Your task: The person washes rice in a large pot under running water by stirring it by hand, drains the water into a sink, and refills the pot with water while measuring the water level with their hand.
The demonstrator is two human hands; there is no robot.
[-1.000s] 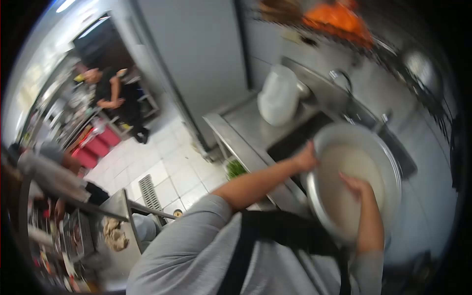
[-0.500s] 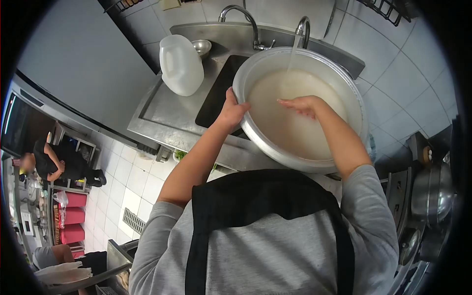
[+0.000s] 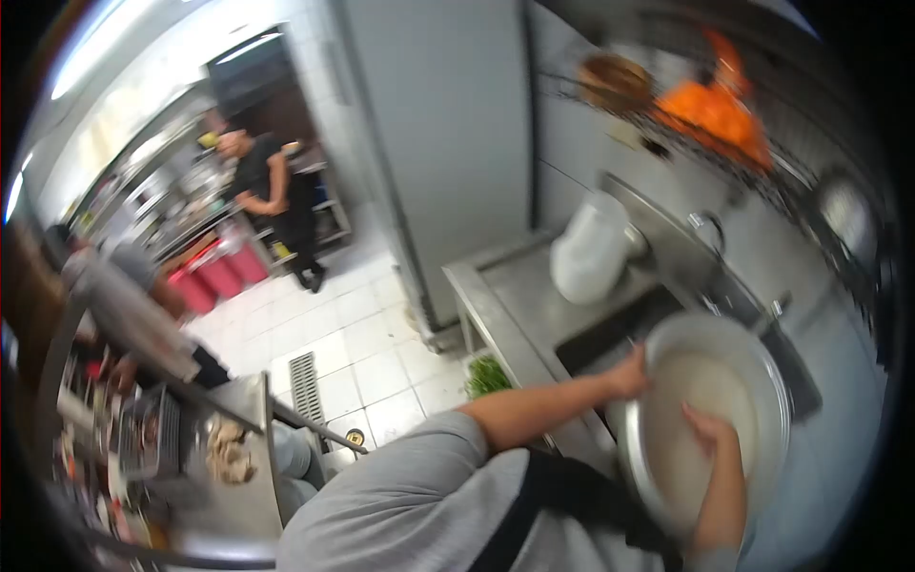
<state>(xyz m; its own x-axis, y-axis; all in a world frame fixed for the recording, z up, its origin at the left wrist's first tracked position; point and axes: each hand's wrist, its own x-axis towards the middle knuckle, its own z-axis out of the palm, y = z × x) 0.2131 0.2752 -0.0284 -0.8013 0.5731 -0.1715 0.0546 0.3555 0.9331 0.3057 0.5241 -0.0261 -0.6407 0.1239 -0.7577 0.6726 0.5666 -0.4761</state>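
Observation:
A large metal pot [image 3: 774, 381] rests over the sink, holding whitish, cloudy water [image 3: 679, 467]. My left hand [image 3: 627, 374] grips its rim on the left side. Inside the pot, my right hand [image 3: 705, 427] is at the water's surface with fingers stretched out and nothing visible in them. Whatever lies under the cloudy water is hidden. Motion blurs the view somewhat.
A white plastic jug [image 3: 587, 253] stands on the steel counter [image 3: 515, 286] beside the dark sink basin [image 3: 610, 329]. Behind are faucets [image 3: 707, 227] and a wire shelf with an orange item [image 3: 710, 110]. Two people stand at the left, near red bins [image 3: 217, 272].
My view has swung left, so the pot now appears at lower right and more of the kitchen shows. My left hand remains on the rim, my right hand in the pot.

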